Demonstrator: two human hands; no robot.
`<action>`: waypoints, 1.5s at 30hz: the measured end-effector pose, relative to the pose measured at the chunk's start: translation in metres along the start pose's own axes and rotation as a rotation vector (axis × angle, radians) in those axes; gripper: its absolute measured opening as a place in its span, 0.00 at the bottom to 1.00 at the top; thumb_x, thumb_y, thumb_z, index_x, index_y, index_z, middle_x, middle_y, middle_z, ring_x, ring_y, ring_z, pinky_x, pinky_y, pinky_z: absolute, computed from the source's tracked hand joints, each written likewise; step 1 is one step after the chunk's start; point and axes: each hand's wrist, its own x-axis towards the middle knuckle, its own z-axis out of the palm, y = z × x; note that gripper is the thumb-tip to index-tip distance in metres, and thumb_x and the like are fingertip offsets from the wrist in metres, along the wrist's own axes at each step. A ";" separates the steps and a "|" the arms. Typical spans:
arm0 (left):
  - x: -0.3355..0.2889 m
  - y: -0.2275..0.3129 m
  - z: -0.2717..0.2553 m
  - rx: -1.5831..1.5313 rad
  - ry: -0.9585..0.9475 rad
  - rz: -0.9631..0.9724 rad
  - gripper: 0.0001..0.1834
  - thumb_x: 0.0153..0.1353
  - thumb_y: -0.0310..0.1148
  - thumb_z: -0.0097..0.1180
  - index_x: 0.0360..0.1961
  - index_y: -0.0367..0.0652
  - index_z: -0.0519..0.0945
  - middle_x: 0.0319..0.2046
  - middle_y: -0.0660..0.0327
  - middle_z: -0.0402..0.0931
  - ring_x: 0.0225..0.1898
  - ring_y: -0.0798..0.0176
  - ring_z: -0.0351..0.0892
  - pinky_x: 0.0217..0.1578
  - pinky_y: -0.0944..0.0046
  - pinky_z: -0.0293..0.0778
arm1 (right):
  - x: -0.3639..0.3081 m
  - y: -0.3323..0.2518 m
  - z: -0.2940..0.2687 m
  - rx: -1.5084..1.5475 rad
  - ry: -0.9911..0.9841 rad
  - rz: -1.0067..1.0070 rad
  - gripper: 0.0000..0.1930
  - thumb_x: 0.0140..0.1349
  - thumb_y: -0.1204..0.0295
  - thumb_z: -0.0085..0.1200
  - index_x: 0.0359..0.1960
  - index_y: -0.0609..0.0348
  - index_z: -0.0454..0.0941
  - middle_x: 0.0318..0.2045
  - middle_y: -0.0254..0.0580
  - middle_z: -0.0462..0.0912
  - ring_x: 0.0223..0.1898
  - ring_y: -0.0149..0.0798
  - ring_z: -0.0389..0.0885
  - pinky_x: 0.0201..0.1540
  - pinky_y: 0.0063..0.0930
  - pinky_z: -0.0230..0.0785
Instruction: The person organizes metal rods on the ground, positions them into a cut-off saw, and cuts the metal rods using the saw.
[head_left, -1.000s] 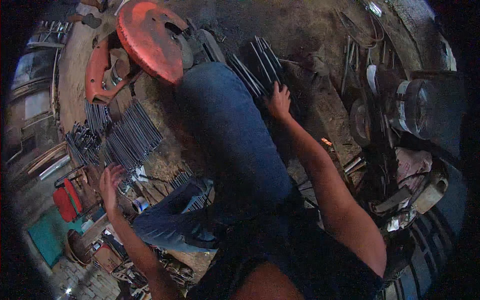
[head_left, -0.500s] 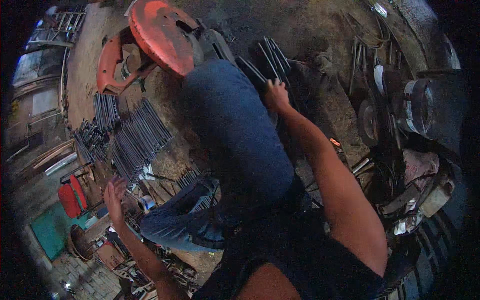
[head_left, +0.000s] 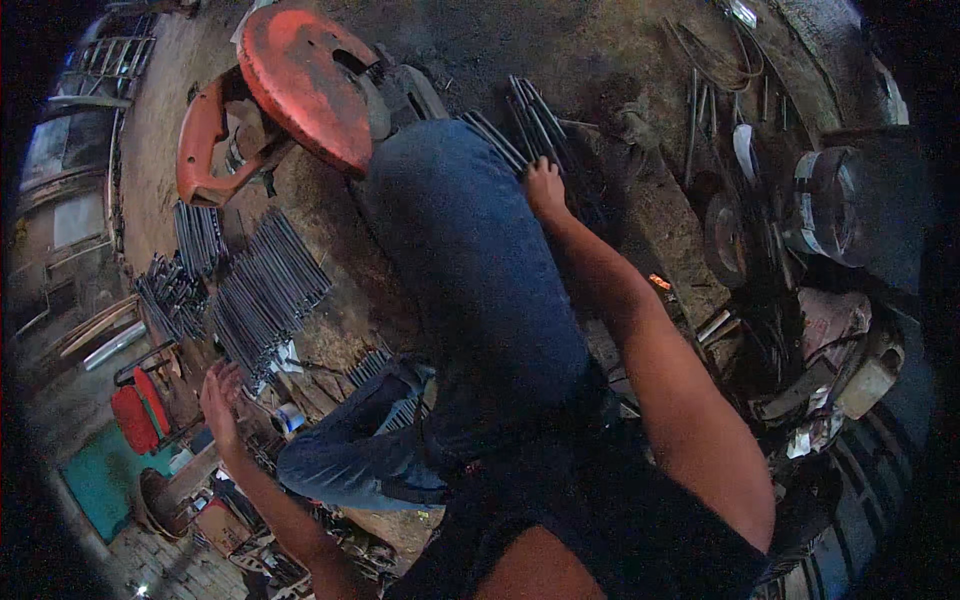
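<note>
My right hand (head_left: 545, 188) is beyond my raised knee, its fingers curled at the near ends of thin dark metal rods (head_left: 497, 140). A second loose bundle of rods (head_left: 535, 112) lies right beside them on the ground. On the left, my left hand (head_left: 222, 400) is held in the air with its fingers apart and nothing in it. Below and past it, a wide row of dark metal rods (head_left: 268, 290) lies side by side. Smaller piles of rods (head_left: 198, 238) adjoin that row.
An orange-red machine with a round guard (head_left: 305, 85) stands just beyond my knee. A red case (head_left: 138, 412) and a blue-and-white roll (head_left: 290, 418) are at the left. A coiled band (head_left: 830, 208), a wheel (head_left: 727, 235) and scrap fill the right side.
The whole view has shifted slightly, so the surroundings sit a little further left. Both hands keep nearly the same poses, the right one still at the rods.
</note>
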 end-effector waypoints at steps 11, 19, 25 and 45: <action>0.019 0.009 0.009 0.015 -0.107 0.084 0.29 0.61 0.51 0.36 0.48 0.33 0.67 0.39 0.54 0.73 0.41 0.61 0.74 0.43 0.64 0.68 | 0.003 0.031 -0.027 0.161 -0.057 0.426 0.14 0.49 0.72 0.47 0.39 0.62 0.69 0.40 0.50 0.67 0.44 0.55 0.67 0.42 0.44 0.66; 0.032 0.020 0.026 -0.013 -0.209 0.123 0.28 0.62 0.50 0.36 0.49 0.33 0.66 0.41 0.53 0.72 0.42 0.60 0.74 0.44 0.63 0.67 | -0.004 0.001 -0.004 0.063 0.043 0.055 0.21 0.45 0.72 0.52 0.45 0.60 0.67 0.40 0.49 0.65 0.43 0.54 0.66 0.42 0.43 0.65; 0.023 0.015 0.011 0.032 -0.177 0.159 0.27 0.63 0.48 0.36 0.48 0.34 0.67 0.41 0.53 0.72 0.41 0.61 0.74 0.43 0.64 0.68 | 0.013 0.019 -0.045 0.138 0.306 0.298 0.21 0.46 0.70 0.50 0.45 0.56 0.66 0.42 0.50 0.66 0.45 0.53 0.65 0.43 0.43 0.64; 0.008 0.003 0.000 0.020 -0.071 0.112 0.28 0.62 0.50 0.35 0.51 0.34 0.65 0.43 0.54 0.72 0.45 0.62 0.72 0.42 0.64 0.66 | -0.028 0.045 -0.001 0.244 -0.001 0.149 0.24 0.53 0.77 0.42 0.54 0.62 0.55 0.49 0.54 0.62 0.45 0.60 0.66 0.45 0.46 0.64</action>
